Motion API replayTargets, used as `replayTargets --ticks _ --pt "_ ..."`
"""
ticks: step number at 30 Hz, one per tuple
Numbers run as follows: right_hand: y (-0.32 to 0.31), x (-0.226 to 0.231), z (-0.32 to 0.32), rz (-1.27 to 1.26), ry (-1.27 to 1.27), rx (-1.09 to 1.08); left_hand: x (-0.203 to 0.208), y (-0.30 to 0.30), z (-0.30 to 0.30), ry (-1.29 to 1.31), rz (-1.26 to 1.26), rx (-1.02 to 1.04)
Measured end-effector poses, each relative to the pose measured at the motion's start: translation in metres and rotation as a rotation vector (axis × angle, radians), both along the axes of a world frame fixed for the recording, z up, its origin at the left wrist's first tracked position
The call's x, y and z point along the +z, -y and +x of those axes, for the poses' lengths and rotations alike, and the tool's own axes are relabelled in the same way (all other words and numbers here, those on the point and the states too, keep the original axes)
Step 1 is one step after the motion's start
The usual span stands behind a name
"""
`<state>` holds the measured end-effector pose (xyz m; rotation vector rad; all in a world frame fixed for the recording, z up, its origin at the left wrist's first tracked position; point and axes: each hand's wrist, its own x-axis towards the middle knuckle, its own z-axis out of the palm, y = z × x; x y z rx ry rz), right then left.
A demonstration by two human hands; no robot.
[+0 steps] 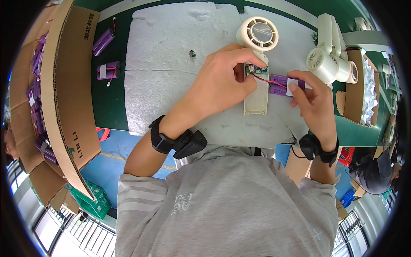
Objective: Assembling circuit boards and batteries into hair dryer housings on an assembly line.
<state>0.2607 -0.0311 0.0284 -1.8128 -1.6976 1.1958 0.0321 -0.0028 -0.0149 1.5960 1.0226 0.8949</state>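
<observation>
A cream handheld fan (255,103) lies on the white foam board, its round head away from me and its handle opened toward me. Inside the handle a small green circuit board (259,69) shows. My left hand (229,75) pinches the fan's handle at the circuit board, thumb and fingers on either side. In my right hand (314,94) is a purple battery pack (279,85) with a white patch, held just right of the handle. Red and black wires (266,80) run from the pack to the board.
A foam board (162,55) covers the green table. Two purple battery packs (103,42) lie on its left, beside a large cardboard box (75,73) with several more. At the right, several cream fans (321,64) stand near a small carton (355,85) of white pieces.
</observation>
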Motion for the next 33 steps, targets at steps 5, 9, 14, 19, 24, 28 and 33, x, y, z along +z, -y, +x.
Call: replayTargets --ticks 5,9,14,19,24,28,33 --pt "0.004 -0.001 -0.004 0.492 0.353 0.190 -0.002 0.003 0.007 0.022 -0.031 0.048" --pt "0.001 -0.003 0.001 0.634 0.327 0.316 0.002 0.002 0.007 0.014 -0.077 0.074" --pt "0.001 0.007 -0.005 0.673 0.387 0.450 0.003 0.001 0.006 0.033 -0.091 0.080" --pt "0.001 0.010 -0.010 0.667 0.446 0.521 0.001 0.004 0.008 0.080 -0.069 0.097" --pt "0.002 0.001 -0.006 0.682 0.467 0.461 -0.001 0.004 0.006 0.081 -0.075 0.073" --pt "0.006 0.008 -0.003 0.676 0.315 0.386 -0.001 0.002 0.004 0.087 -0.038 0.051" --pt "0.004 0.004 0.000 0.695 0.332 0.392 -0.005 0.001 -0.002 0.128 -0.039 -0.024"
